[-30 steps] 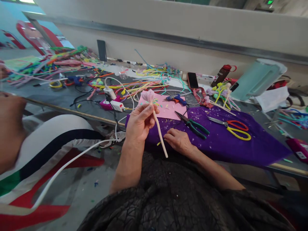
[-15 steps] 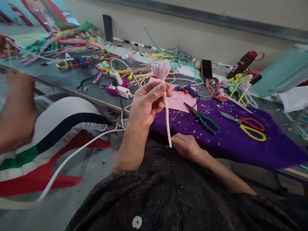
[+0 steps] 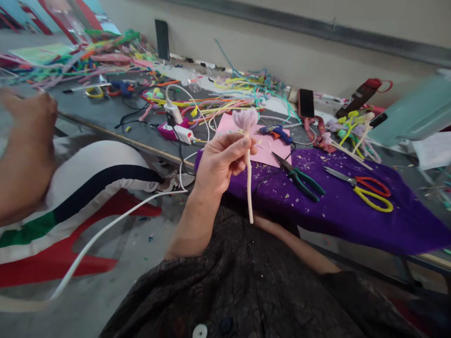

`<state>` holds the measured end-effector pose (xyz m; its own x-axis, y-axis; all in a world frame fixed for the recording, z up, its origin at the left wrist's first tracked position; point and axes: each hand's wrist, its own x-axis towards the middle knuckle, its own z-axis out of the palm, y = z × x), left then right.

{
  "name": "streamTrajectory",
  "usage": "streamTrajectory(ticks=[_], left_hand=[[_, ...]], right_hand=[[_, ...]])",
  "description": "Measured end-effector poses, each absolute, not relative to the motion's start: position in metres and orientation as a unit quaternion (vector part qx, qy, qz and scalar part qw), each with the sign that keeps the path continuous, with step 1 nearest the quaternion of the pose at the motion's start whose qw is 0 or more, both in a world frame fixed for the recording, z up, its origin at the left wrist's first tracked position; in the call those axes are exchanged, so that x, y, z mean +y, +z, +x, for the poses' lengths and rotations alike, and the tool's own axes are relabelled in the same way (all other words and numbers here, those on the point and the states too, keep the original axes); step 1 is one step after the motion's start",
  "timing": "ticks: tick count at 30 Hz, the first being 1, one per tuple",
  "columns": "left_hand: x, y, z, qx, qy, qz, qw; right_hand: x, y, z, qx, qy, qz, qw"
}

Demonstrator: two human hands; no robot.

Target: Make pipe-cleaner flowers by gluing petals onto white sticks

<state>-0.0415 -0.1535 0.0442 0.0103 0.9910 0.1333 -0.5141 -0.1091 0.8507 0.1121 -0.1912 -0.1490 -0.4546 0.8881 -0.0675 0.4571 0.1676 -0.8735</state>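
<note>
Left hand (image 3: 220, 162) raised, fingers pinched — right hand hidden.

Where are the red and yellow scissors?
The scissors lie on the purple cloth at the right of the head view, just right of the green-handled pliers.

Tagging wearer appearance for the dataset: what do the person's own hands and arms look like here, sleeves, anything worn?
The left hand is bare: no glove, ring or watch shows, and the forearm is uncovered to the elbow. The right forearm is bare too; its hand is hidden under the table edge. Both arms emerge from a dark, crinkle-textured garment with a pale button near the bottom.
</note>
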Motion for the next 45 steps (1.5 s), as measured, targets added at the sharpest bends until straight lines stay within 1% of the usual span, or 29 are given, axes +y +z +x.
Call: streamTrajectory(ticks=[2,6,9,11,13,15,17,18,21,24,27,30,41,45], left_hand=[[-0.154,0.043,-0.039,0.307,0.628,0.403,0.590],[-0.154,0.044,-0.038,0.308,0.618,0.417,0.590],[-0.154,0.045,-0.042,0.322,0.612,0.417,0.590],[-0.153,0.045,-0.044,0.330,0.603,0.419,0.593],[-0.152,0.044,-0.044,0.332,0.598,0.418,0.598],[-0.151,0.042,-0.043,0.331,0.594,0.417,0.603],[-0.151,0.039,-0.040,0.334,0.588,0.414,0.609],[-0.150,0.037,-0.039,0.339,0.584,0.411,0.613],[-0.150,0.031,-0.038,0.354,0.573,0.407,0.618],[-0.150,0.023,-0.040,0.361,0.563,0.418,0.614],[-0.149,0.017,-0.041,0.368,0.560,0.419,0.612],[-0.148,0.012,-0.039,0.371,0.555,0.416,0.618],[-0.152,-0.006,-0.012,0.385,0.520,0.395,0.653],[-0.152,-0.009,-0.004,0.402,0.511,0.383,0.656]], right_hand=[[-0.192,-0.147,0.115,-0.769,0.403,-0.460,0.187],[-0.196,-0.139,0.124,-0.825,0.328,-0.444,0.121],[-0.210,-0.120,0.139,-0.859,0.268,-0.426,0.092],[-0.219,-0.096,0.154,-0.878,0.239,-0.406,0.088],[-0.218,-0.064,0.169,-0.914,0.186,-0.347,0.101],[-0.199,-0.028,0.182,-0.926,0.114,-0.322,0.158],[-0.161,0.003,0.187,-0.910,0.049,-0.349,0.218],[-0.138,0.015,0.187,-0.900,0.028,-0.367,0.233],[-0.067,0.033,0.181,-0.877,0.016,-0.405,0.259],[-0.020,0.029,0.175,-0.872,0.023,-0.414,0.260],[-0.011,0.020,0.178,-0.852,0.012,-0.443,0.278],[-0.033,0.014,0.191,-0.838,-0.002,-0.468,0.279],[-0.148,-0.022,0.276,-0.793,0.005,-0.567,0.223],[-0.180,-0.027,0.298,-0.776,0.002,-0.597,0.201]])
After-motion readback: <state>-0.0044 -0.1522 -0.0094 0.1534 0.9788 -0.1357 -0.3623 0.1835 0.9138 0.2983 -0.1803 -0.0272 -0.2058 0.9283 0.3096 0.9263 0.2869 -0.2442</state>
